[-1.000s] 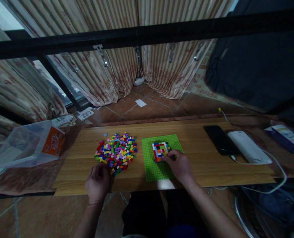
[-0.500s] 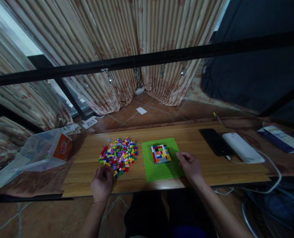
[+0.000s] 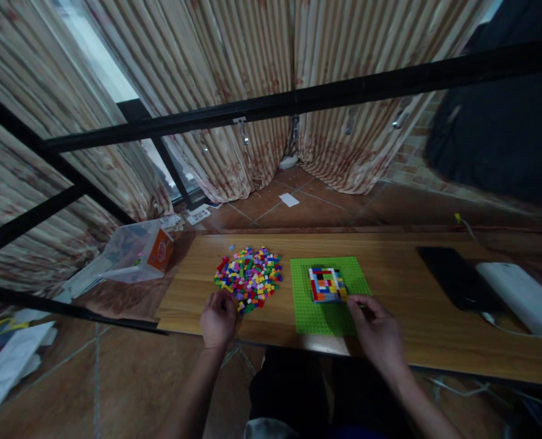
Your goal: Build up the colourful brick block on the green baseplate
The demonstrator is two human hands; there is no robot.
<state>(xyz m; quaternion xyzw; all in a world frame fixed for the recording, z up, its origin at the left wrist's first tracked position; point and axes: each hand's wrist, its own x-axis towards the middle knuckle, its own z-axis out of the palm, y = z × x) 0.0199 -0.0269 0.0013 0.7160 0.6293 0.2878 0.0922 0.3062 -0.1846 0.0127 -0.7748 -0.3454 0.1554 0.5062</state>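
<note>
A green baseplate (image 3: 330, 314) lies on the wooden table (image 3: 403, 286), with a small square of mixed-colour bricks (image 3: 326, 284) built on it. To its left sits a heap of small loose coloured bricks (image 3: 249, 278). My left hand (image 3: 217, 318) rests curled at the near edge of the heap, and whether it holds a brick is hidden. At the baseplate's near right corner my right hand (image 3: 377, 332) has its fingers bent together, close to the brick square, and I cannot see anything in them.
A black phone (image 3: 457, 282) and a white power bank (image 3: 524, 297) with a cable lie at the right of the table. A clear plastic bag with an orange box (image 3: 139, 251) sits at the left end. A black metal bar (image 3: 298, 100) crosses overhead; striped curtains hang behind.
My head has turned left, so everything has shifted right in view. My right hand drew back from the brick square to the baseplate's right edge, then came near again. The left hand stayed by the heap.
</note>
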